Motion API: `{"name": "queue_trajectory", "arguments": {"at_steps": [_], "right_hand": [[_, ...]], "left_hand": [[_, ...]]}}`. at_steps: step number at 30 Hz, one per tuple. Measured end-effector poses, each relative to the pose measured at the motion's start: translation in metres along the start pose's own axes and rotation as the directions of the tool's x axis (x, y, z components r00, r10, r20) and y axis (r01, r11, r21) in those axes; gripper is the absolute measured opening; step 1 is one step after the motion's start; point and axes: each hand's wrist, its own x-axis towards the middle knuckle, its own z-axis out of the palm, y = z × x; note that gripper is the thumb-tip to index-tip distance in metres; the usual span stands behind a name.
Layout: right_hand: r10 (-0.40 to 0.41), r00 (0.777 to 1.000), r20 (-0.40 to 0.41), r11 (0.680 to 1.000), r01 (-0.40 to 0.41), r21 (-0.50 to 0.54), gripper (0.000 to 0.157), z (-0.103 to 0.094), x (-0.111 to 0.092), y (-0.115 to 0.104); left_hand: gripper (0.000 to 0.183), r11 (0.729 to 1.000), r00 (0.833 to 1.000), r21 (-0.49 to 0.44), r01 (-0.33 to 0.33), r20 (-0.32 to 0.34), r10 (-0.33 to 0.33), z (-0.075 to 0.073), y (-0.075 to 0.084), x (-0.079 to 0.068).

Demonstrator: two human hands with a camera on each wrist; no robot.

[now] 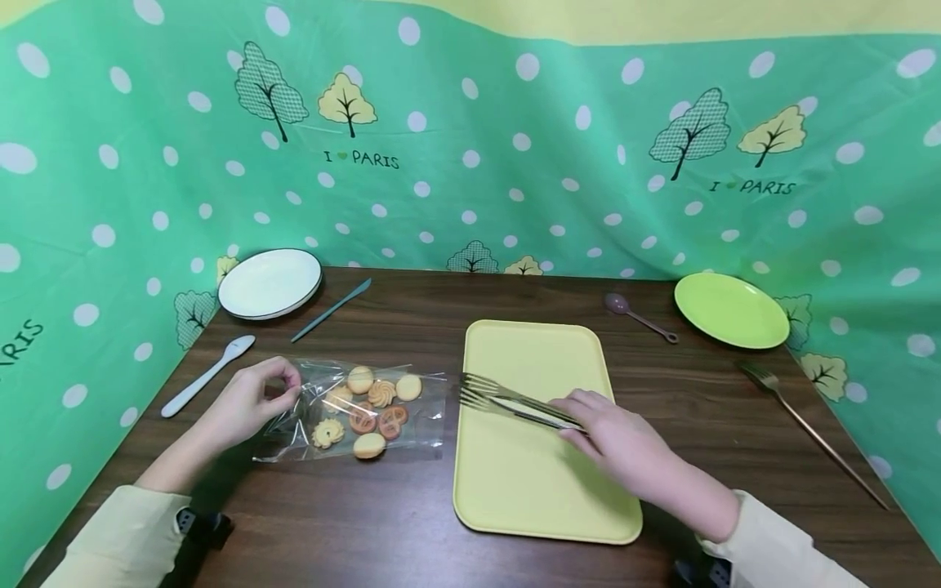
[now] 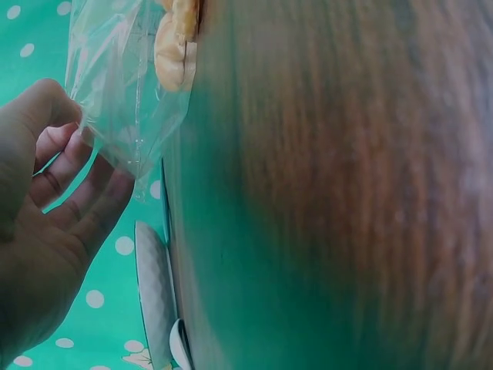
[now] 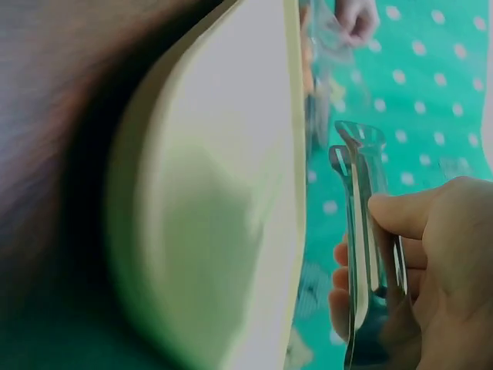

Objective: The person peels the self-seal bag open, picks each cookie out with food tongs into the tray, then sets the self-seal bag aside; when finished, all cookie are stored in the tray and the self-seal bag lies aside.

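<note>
My left hand (image 1: 253, 402) pinches the left edge of a clear plastic bag (image 1: 425, 416) between thumb and fingers. Several biscuits (image 1: 382, 394) lie in the bag, some round, some flower-shaped or pretzel-shaped. In the left wrist view, the film of the bag (image 2: 115, 85) rises to the fingertips. My right hand (image 1: 625, 441) grips metal tongs (image 1: 525, 404) over the yellow tray (image 1: 544, 498). The tongs' pronged tips point left, towards the bag, with a small gap between the arms. In the right wrist view, the thumb presses one side of the tongs (image 3: 360, 231) and fingers wrap the other.
Behind the bag stand a white plate (image 1: 270, 283) and a blue knife (image 1: 331, 310); a white butter knife (image 1: 208, 377) lies left. A purple spoon (image 1: 639, 317), a green plate (image 1: 731, 310) and a long fork (image 1: 816, 433) are right. A polka-dot cloth (image 1: 470, 163) closes off the back.
</note>
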Motion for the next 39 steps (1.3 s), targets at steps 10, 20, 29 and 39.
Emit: {"name": "queue_trajectory", "arguments": {"at_steps": [10,20,29,39], "right_hand": [[-0.161,0.986,0.040,0.982,0.164,-0.098,0.036,0.025,0.038,-0.026],[-0.187,0.979,0.075,0.980,0.192,-0.058,0.037,0.031,0.053,-0.036],[-0.219,0.969,0.110,0.973,0.225,-0.044,0.042,0.035,0.060,-0.044],[-0.165,0.976,0.140,0.985,0.169,-0.019,0.044,0.042,0.061,-0.051]], "left_hand": [[0.021,1.000,1.000,-0.002,-0.001,0.000,0.001,0.001,0.002,-0.001],[0.021,1.000,1.000,-0.010,-0.014,0.009,0.014,0.001,0.003,0.001],[0.023,1.000,1.000,0.001,-0.016,0.017,0.016,0.002,0.001,0.000],[0.022,1.000,1.000,-0.009,-0.009,0.022,0.009,0.003,0.001,-0.002]]}}
